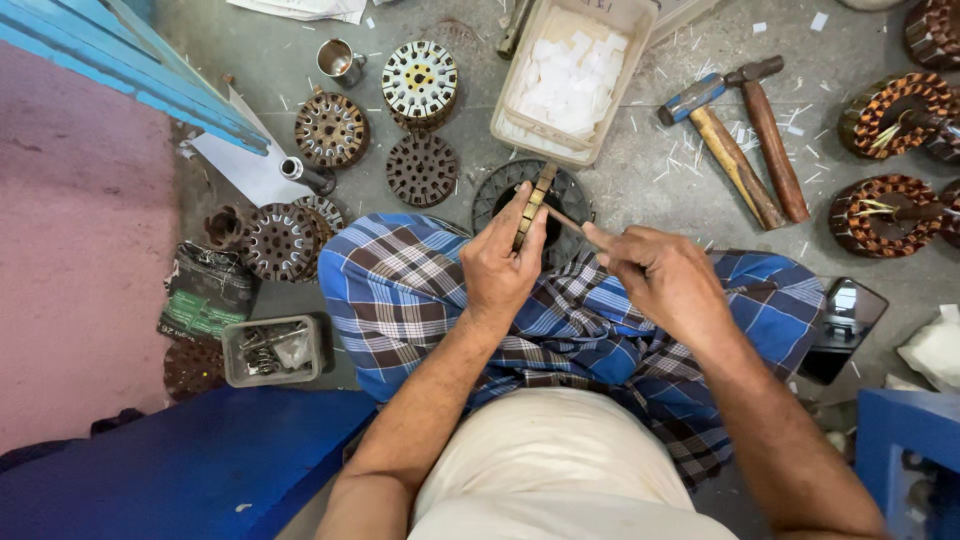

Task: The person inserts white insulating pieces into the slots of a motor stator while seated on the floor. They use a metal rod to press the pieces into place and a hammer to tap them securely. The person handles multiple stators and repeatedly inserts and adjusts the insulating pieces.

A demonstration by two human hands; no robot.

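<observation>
While the left hand [505, 262] grips a round metal ring [531, 205] on edge, the right hand [655, 275] pinches a thin stick [566, 221] against it. This looks like poking the slots. Next, the tip needs careful aim just past the left fingers.

hammers [735, 135]: 2 | wound stators [885, 212]: 3 | metal cups [340, 60]: 1 | trays [570, 80]: 2

Two wooden-handled hammers [745, 140] lying crossed on grey concrete floor [640, 175], beige plastic tub [520, 125] of white paper slips, small metal cup [338, 60], copper-wound coils [885, 212] at right, slotted round metal discs [421, 168] at left, small grey tray [232, 360] of screws, dark phone [845, 325]
</observation>
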